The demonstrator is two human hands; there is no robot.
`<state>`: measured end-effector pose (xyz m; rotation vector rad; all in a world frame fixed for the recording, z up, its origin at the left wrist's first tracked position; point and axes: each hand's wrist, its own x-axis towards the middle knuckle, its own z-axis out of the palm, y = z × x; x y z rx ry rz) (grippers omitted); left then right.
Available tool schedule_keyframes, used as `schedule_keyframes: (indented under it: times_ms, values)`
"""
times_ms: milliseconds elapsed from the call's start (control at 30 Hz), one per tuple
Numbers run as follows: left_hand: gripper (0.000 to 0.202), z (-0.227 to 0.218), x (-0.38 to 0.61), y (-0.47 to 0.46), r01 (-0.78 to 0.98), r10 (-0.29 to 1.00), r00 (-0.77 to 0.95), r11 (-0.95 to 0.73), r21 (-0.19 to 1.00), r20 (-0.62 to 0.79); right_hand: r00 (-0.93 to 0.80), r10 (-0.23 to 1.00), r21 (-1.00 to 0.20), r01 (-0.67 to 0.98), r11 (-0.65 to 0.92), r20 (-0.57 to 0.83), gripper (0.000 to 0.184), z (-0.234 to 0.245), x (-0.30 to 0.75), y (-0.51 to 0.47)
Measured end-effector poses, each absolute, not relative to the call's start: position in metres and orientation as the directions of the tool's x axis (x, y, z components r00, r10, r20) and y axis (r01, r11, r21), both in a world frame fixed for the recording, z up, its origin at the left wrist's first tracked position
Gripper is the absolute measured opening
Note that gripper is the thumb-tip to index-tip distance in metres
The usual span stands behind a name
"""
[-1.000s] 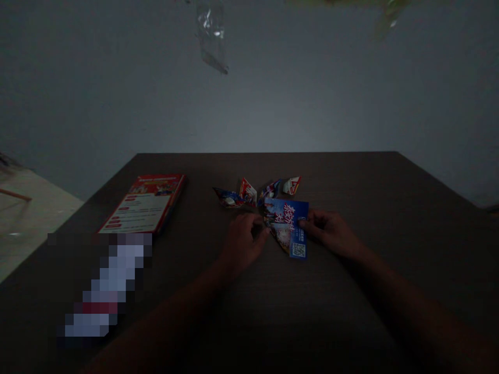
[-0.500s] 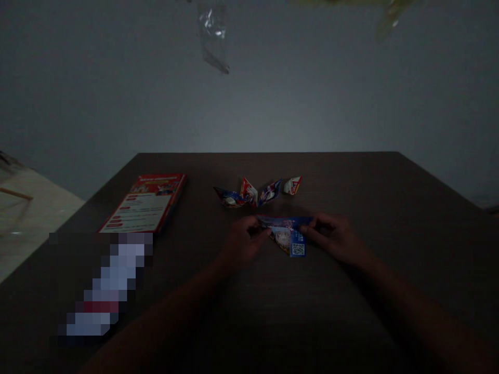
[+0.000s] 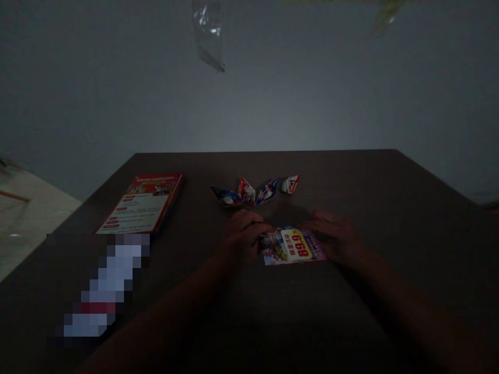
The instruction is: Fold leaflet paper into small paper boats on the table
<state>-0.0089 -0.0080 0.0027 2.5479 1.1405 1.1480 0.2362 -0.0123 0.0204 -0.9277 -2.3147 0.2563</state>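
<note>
Between my hands is a folded printed flyer (image 3: 292,245), its facing side showing a yellow price panel on a pink and blue picture. My left hand (image 3: 245,234) grips its left edge, fingers bent over the top corner. At the right edge my right hand (image 3: 337,236) closes on it, with the thumb partly hidden. Just beyond them several small folded paper boats stand in a row: a dark blue one (image 3: 227,196), a red and white one (image 3: 247,190), another blue one (image 3: 267,191) and a smaller whitish one (image 3: 290,184) set apart on the right.
A stack of red and white flyers (image 3: 142,202) lies at the left of the dark wooden table (image 3: 351,176). In front of it is a pixelated, blurred-out object (image 3: 111,280). A clear plastic bag (image 3: 209,34) hangs on the wall behind the table.
The flyer in my hands has turned over: the blue side with a QR code and loose flap has given way to the yellow price panel. Both hands still hold it.
</note>
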Motion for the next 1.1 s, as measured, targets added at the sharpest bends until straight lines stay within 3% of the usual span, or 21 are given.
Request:
schedule_keyframes:
  times_ms: [133, 300, 533, 767, 1100]
  values:
    - [0.02, 0.001, -0.009, -0.006, 0.637, 0.667, 0.521, -0.719, 0.278, 0.532, -0.621, 0.626, -0.261, 0.58, 0.772, 0.471, 0.021, 0.015, 0.236, -0.01]
    - [0.022, 0.003, -0.009, -0.007, 0.613, 0.647, 0.64, -0.755, 0.231, 0.414, -0.705, 0.606, -0.185, 0.583, 0.791, 0.369, 0.023, 0.013, 0.233, -0.009]
    - [0.037, 0.005, -0.014, -0.008, 0.637, 0.69, 0.697, -0.721, 0.271, 0.197, -0.765, 0.58, -0.226, 0.535, 0.814, 0.279, 0.04, 0.007, 0.234, -0.004]
    - [0.035, 0.007, -0.014, -0.008, 0.667, 0.71, 0.686, -0.701, 0.251, 0.161, -0.739, 0.637, -0.215, 0.6, 0.771, 0.219, 0.05, 0.008, 0.233, -0.004]
    - [0.024, 0.003, -0.014, -0.005, 0.686, 0.726, 0.66, -0.687, 0.238, 0.194, -0.713, 0.661, -0.298, 0.595, 0.746, 0.232, 0.028, 0.005, 0.231, -0.004]
